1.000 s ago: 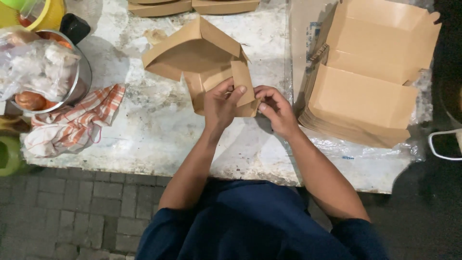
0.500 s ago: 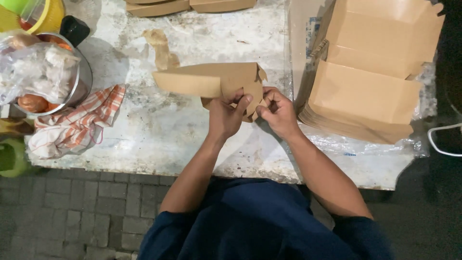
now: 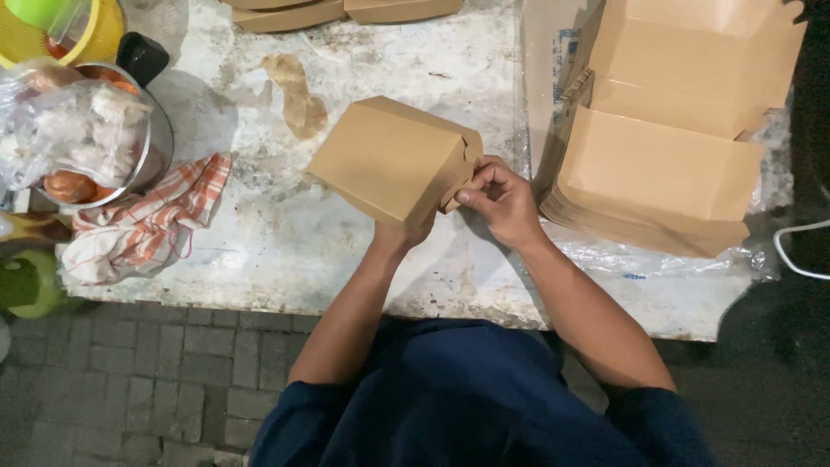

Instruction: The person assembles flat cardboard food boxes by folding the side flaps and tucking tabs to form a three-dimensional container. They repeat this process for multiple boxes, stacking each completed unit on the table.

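Over the middle of the worn white tabletop (image 3: 259, 251), a folded brown cardboard box (image 3: 389, 160) is held up, tilted. The left hand (image 3: 405, 233) grips it from underneath, mostly hidden by the box, while the right hand (image 3: 501, 201) pinches a flap at its right end. A stack of flat brown boxes (image 3: 666, 164) lies just right of the hands, and a striped cloth (image 3: 147, 227) lies at the left.

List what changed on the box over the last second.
The box went from open with flaps spread to folded shut. The left hand moved beneath it; the right hand now pinches the side tab. The stack of flat boxes, cloth and bowl stayed put.
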